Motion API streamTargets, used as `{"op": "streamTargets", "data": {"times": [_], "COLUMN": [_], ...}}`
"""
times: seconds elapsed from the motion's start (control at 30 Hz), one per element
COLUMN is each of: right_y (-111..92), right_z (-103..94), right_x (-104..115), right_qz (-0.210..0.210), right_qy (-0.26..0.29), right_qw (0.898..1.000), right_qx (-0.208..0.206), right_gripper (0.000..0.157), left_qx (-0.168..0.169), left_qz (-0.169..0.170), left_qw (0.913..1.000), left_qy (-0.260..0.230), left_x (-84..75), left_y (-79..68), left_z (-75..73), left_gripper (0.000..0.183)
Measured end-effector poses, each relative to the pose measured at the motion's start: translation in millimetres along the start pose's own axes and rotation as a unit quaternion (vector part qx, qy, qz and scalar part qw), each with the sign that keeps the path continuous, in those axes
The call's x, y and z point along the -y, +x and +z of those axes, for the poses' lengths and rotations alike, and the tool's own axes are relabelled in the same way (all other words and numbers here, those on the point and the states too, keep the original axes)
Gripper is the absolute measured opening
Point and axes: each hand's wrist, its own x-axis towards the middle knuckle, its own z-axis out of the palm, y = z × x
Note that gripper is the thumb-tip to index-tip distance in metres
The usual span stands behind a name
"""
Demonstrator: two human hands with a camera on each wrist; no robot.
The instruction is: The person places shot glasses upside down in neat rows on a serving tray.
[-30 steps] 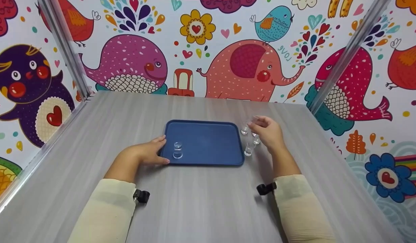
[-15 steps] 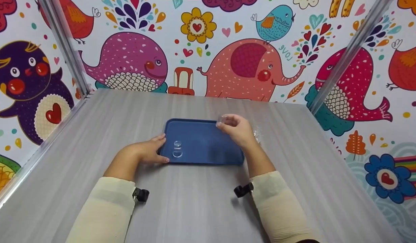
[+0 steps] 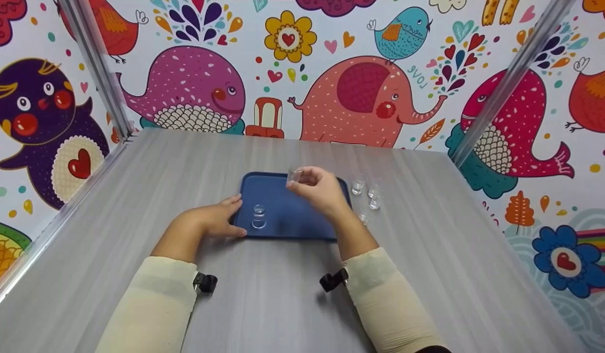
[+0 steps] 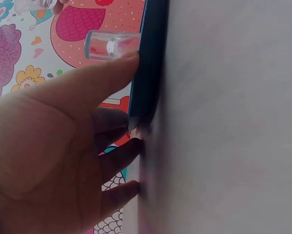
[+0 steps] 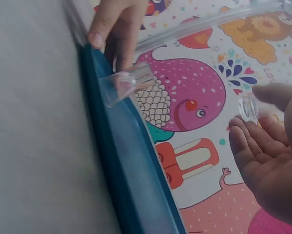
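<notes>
My left hand (image 3: 216,218) rests at the near left corner of a blue tray (image 3: 282,233), thumb on the near rim and spread fingers along the left side. On the tray's left part stands a small clear shot glass (image 3: 258,217), its wider end down. Over the middle of the tray, my right hand (image 3: 319,189) pinches another clear shot glass (image 3: 294,176) between thumb and fingers. The right wrist view shows that held glass (image 5: 248,108) raised off the tray, its thick base nearest the fingertips.
Several clear shot glasses (image 3: 375,202) stand on the grey table (image 3: 263,284) just right of the tray, one partly hidden by the right forearm. Cartoon-printed walls (image 3: 282,88) close off the back and sides of the table.
My right hand has carried the pinched glass leftward, from the group right of the tray to above the tray's middle. The left hand, tray and standing glass stay in place.
</notes>
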Motion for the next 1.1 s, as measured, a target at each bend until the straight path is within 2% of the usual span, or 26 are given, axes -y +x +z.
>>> {"op": "streamTargets", "data": {"times": [0.13,0.23,0.37,0.9,1.1], "right_y": [-3.0,-5.3,-6.5,-6.3,-7.4], "right_z": [7.9,11.6,14.7,23.3,26.8], "right_x": [-3.9,-6.6,-9.6,-17.5,-19.9], "right_qz": [0.003,0.006,0.001,-0.03,-0.006], "right_qy": [-0.007,-0.033,-0.063,-0.104,-0.115], "right_qw": [1.0,0.999,0.997,0.994,0.992], "right_qx": [0.028,0.036,0.037,0.021,0.043], "right_gripper": [0.022,0.024,0.029,0.035,0.04], "left_qx": [0.0,0.0,0.0,-0.002,-0.001], "left_qz": [0.0,0.001,0.0,-0.008,-0.013], "left_qw": [1.0,1.0,1.0,1.0,0.9999], "left_qy": [-0.002,-0.004,-0.004,-0.002,-0.002], "left_x": [0.7,0.8,-0.1,1.6,-0.1], "left_y": [1.5,2.1,1.0,0.4,-0.4], "left_z": [1.3,1.8,1.2,1.6,0.8], "left_gripper": [0.098,0.098,0.099,0.098,0.098]}}
